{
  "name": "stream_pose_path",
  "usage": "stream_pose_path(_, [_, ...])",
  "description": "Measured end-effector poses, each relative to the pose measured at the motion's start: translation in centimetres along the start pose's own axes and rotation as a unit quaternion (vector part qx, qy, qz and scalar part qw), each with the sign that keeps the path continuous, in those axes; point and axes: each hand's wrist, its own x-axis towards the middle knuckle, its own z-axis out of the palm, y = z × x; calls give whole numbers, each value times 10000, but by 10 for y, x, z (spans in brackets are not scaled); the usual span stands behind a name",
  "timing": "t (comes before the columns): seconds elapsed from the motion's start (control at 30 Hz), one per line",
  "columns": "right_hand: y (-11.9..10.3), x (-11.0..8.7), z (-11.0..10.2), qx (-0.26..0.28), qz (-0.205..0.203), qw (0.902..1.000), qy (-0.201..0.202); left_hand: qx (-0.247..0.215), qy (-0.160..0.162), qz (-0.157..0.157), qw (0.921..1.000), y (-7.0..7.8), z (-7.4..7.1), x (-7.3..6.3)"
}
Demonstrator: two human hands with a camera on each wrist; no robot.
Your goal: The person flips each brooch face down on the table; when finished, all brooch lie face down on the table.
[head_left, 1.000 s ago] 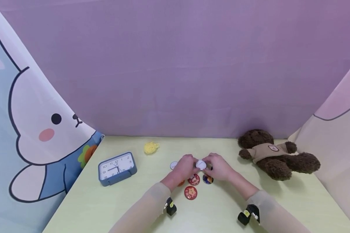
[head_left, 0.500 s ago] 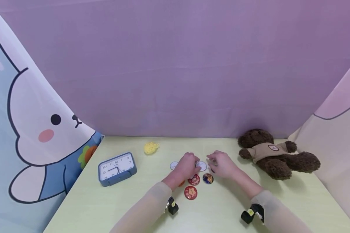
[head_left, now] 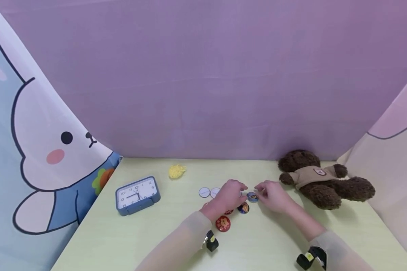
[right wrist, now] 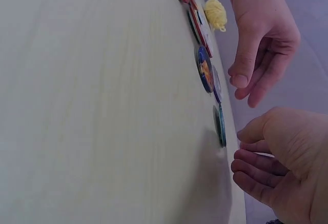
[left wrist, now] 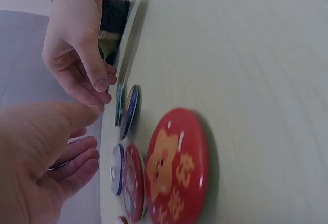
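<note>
Several round badges lie in two rows on the pale table. A blue badge (head_left: 252,197) sits between my two hands, its rim close to the fingertips on both sides. My left hand (head_left: 228,196) reaches over the row from the left, fingers loosely bent with nothing in them, partly covering a white-faced badge. My right hand (head_left: 274,196) is just right of the blue badge, thumb and fingers apart and holding nothing. White-faced badges (head_left: 204,192) stand left of the left hand. Nearer are a dark blue-and-orange badge (head_left: 243,207) and a red star badge (left wrist: 174,167).
A blue-framed clock (head_left: 137,195) lies at the left. Behind the badges is a yellow yarn bundle (head_left: 176,171). A brown teddy bear (head_left: 320,178) in a beige shirt lies at the right. A purple cloth (head_left: 203,82) hangs along the table's back edge.
Both hands have moved right, the left leaving the white-faced badge it was beside. The blue badge, earlier mostly hidden by the right hand, now shows its face between the hands.
</note>
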Motion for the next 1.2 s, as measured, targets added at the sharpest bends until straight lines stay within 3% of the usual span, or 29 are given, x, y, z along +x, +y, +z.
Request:
stream_pose_path(0.33, [2, -10, 3, 21, 90, 9999, -101, 83, -216, -150, 9996, 9, 8, 2])
stream_pose_path(0.7, [6, -10, 2, 270, -117, 9994, -199, 952, -123, 307, 9949, 11, 18, 8])
stream_pose_path(0.83, [8, -12, 3, 336, -167, 9992, -110, 566, -89, 23, 9984, 11, 18, 7])
stream_pose_path(1.0, [8, -11, 4, 367, 37, 9985, 415, -511, 304, -425, 9973, 13, 14, 4])
stream_pose_path(1.1, [7, -8, 1, 445, 272, 9957, 770, -817, 580, -450, 9939, 15, 9, 3])
stream_pose_path(1.2, [6, -5, -3, 584, 498, 9929, 908, -694, 868, -317, 9933, 16, 5, 3])
